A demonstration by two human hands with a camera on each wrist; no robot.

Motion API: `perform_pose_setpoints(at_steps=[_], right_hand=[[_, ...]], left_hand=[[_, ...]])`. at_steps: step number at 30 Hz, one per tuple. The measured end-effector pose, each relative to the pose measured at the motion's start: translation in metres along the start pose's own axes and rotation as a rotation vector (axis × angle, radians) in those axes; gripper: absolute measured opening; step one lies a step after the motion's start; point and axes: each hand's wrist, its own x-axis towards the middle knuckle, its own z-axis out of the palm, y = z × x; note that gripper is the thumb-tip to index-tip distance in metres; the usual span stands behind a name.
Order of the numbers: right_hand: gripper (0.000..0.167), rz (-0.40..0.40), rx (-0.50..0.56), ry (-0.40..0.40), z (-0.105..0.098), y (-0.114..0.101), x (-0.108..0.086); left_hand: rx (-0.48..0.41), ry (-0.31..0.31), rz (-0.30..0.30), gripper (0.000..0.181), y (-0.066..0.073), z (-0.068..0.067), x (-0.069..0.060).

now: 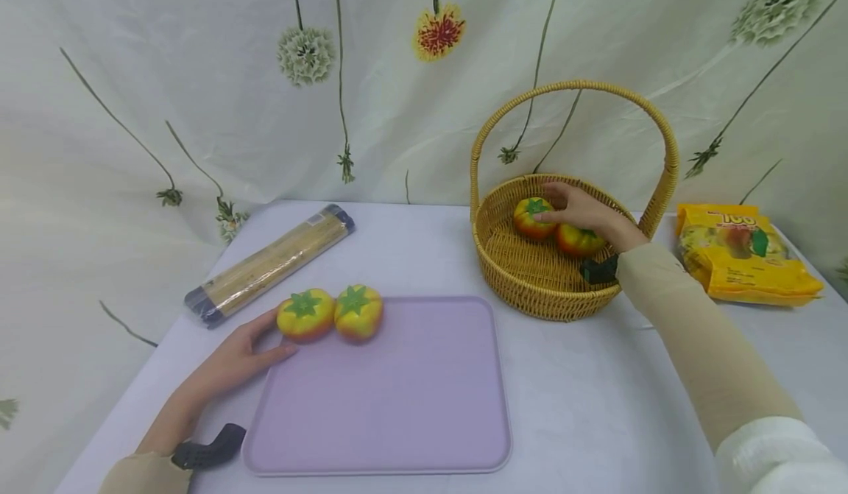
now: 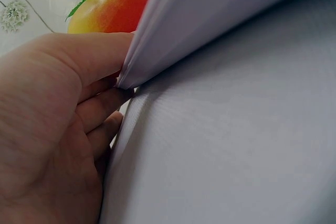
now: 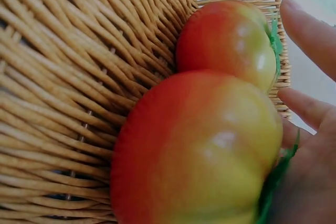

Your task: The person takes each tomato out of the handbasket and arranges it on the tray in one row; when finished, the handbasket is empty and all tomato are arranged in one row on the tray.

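1 wht tbl (image 1: 570, 406), floral cloth (image 1: 397, 111) behind, L grip (image 1: 240, 354) pinching tray (image 1: 391, 406), R grip (image 1: 588, 210) spread

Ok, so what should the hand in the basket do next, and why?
Maybe the right hand should gently curl its fingers round the fruit farther left in the basket. Its fingers reach toward that fruit but look straight in the right wrist view, not wrapped round it.

The table (image 1: 424, 251) bears 4 things: tray (image 1: 397, 398), basket (image 1: 523, 295), bundle (image 1: 271, 262), yellow packet (image 1: 748, 258).
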Motion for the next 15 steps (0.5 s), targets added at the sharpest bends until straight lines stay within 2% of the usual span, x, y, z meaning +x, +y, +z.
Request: perform_pose_setpoints(at_steps=[15], right_hand=[[0.076,-0.029,-0.157,0.002,0.0049,0.0048,0.0044]], left_hand=[[0.014,0.01,-0.013,0.073,0.0016,-0.0006,-0.0011]])
